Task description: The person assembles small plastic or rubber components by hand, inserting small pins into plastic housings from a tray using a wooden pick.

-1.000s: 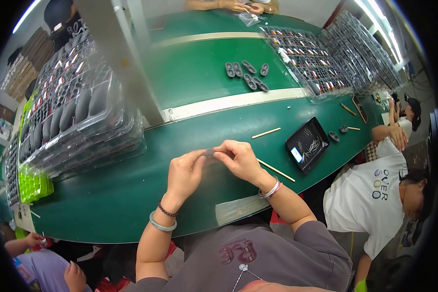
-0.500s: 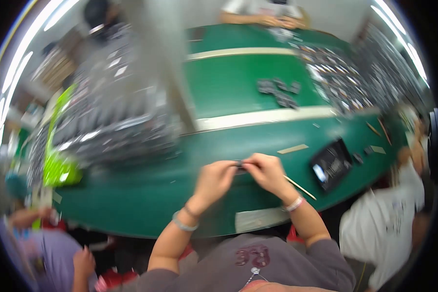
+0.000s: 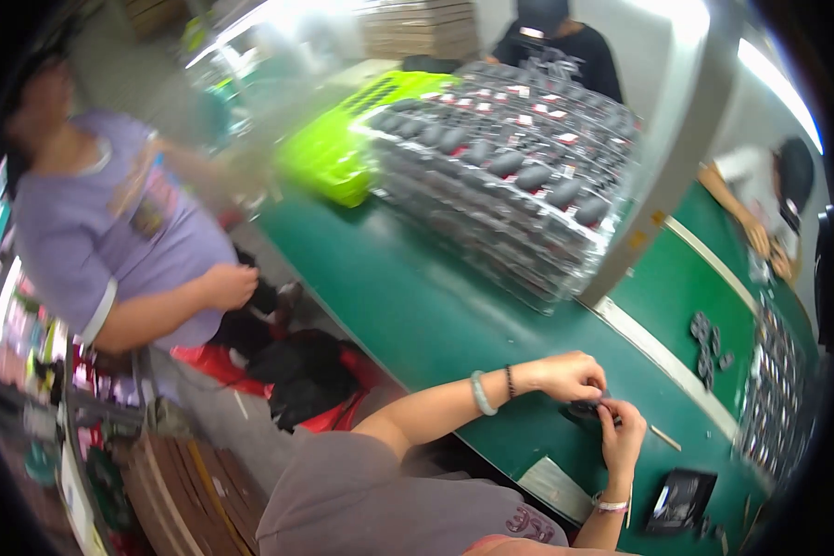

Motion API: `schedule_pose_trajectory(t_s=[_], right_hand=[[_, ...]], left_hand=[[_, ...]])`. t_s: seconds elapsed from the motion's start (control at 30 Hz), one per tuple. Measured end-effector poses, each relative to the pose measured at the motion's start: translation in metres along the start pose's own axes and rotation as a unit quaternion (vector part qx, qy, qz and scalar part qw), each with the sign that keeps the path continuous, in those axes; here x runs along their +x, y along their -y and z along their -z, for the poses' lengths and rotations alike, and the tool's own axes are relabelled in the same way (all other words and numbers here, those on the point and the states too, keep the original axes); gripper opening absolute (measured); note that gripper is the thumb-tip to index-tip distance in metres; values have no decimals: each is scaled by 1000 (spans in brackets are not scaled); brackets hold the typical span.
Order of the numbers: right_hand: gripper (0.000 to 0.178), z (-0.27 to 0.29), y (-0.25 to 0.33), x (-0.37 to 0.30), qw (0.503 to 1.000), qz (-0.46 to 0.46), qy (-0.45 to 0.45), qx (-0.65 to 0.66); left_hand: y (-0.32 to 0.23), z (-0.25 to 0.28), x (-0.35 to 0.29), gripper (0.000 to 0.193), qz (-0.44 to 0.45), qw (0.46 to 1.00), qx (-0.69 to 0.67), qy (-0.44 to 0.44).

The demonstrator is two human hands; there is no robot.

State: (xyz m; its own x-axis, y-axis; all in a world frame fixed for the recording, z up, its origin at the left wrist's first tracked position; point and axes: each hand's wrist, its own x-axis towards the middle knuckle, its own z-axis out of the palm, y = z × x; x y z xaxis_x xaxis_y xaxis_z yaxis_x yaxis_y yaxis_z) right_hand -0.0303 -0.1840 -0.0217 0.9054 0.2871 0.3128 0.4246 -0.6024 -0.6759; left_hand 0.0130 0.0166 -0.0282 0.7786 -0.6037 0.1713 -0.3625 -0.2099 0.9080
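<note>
My left hand (image 3: 573, 376) and my right hand (image 3: 624, 434) are close together just above the green table (image 3: 473, 324). Their fingers are closed around a small dark part (image 3: 584, 407), mostly covered by the fingertips, so I cannot make out its kind. A thin pale stick (image 3: 665, 438) lies just beyond my right hand. Nearer the table edge is a flat whitish sheet (image 3: 558, 487). To the right of my right wrist sits a black tray (image 3: 681, 500) with small dark pieces beside it.
A tall stack of clear trays (image 3: 491, 222) with dark rounded parts stands ahead, beside a lime-green plastic item (image 3: 343, 139) and a post (image 3: 653, 176). Loose dark parts (image 3: 704, 347) and more filled trays (image 3: 774, 398) lie right. A person in purple (image 3: 130, 222) is left; two others sit across.
The view has swung left, so the tray stack and the person in purple now show more fully. Both hands stay together on the small dark part.
</note>
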Motion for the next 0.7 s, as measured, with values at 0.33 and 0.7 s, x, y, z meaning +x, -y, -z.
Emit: schedule_pose_trajectory(t_s=[0.33,0.7], right_hand=[[13,-7,6,-4,996,45,49,-60],[16,-4,5,2,998,35,11,-60]], left_hand=[[10,-3,0,22,25,989,51,-133],[-10,18,-5,20,-26,979,63,-190]])
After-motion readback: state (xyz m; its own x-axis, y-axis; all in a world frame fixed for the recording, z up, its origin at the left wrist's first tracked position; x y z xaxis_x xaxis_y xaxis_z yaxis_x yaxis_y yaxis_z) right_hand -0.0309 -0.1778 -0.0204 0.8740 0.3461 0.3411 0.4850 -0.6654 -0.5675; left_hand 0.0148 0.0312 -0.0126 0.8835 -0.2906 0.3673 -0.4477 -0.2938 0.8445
